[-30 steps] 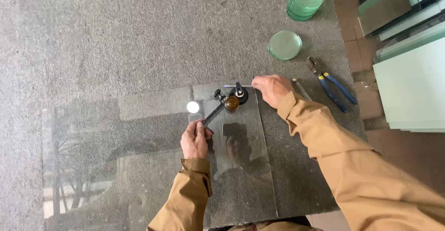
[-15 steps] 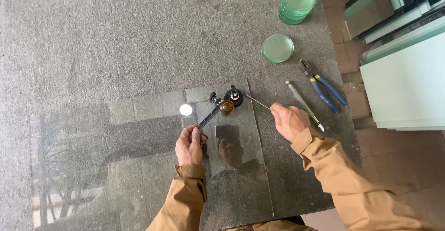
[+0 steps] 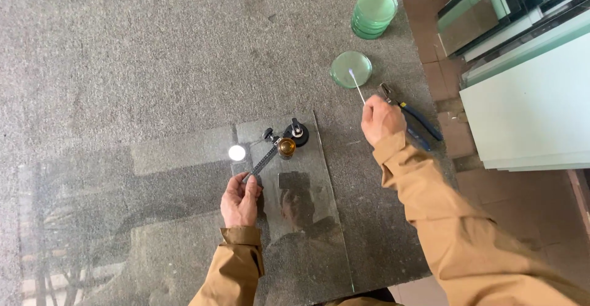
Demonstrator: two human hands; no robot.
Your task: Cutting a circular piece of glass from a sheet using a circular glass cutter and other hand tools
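A clear glass sheet [image 3: 184, 220] lies flat on the grey carpeted table. On it stands a circle glass cutter [image 3: 284, 141] with a black suction base, a brass oil head and a black toothed bar. My left hand [image 3: 241, 198] grips the near end of that bar. My right hand [image 3: 381, 119] is off the sheet to the right, holding a thin white stick [image 3: 356, 86] that points up toward a single green glass disc [image 3: 351, 69].
Blue-handled pliers [image 3: 413, 117] lie just right of my right hand. A stack of green glass discs [image 3: 374, 12] sits at the back. Large glass panes [image 3: 528, 103] lean beyond the table's right edge. A bright light reflection [image 3: 236, 153] shows on the sheet.
My right hand left the cutter's base, moved right past the sheet's edge and picked up the thin white stick. My left hand stayed on the bar.
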